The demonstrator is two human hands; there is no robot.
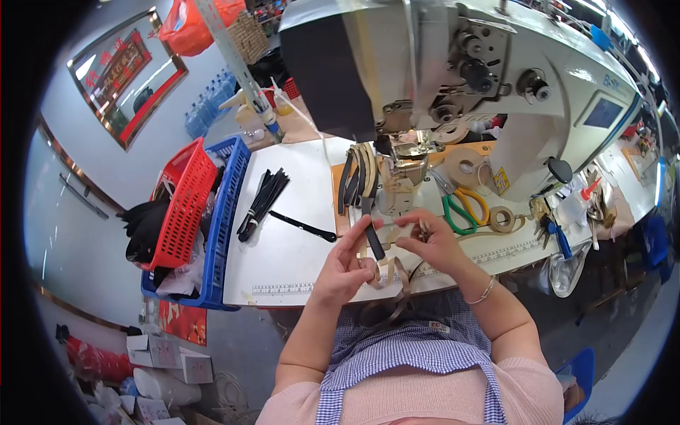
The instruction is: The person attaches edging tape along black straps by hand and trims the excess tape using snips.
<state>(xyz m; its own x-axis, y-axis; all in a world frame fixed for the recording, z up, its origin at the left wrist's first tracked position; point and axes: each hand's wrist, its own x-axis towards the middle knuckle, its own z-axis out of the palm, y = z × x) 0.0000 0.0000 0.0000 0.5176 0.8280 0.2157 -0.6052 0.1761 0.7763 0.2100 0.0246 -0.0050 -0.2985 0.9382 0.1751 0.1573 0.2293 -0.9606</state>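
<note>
My left hand (343, 268) is closed on a short black strap (374, 242), its fingertips against the strap just in front of the sewing machine. Close by on the right, my right hand (437, 246) has its fingers curled into a pinch; what sits between them is too small to make out. A loop of beige tape (397, 278) hangs below the hands over the table's front edge. Behind my left hand, several black and tan straps (360, 173) lie side by side near the needle area of the sewing machine (552, 92).
Left on the white table (290, 248) lie a bundle of black strips (262, 202) and a single black strip (303, 226). Red (185, 205) and blue (230, 177) baskets flank them. Scissors (460, 212), a tape roll (502, 219) and a ruler (496, 253) lie right.
</note>
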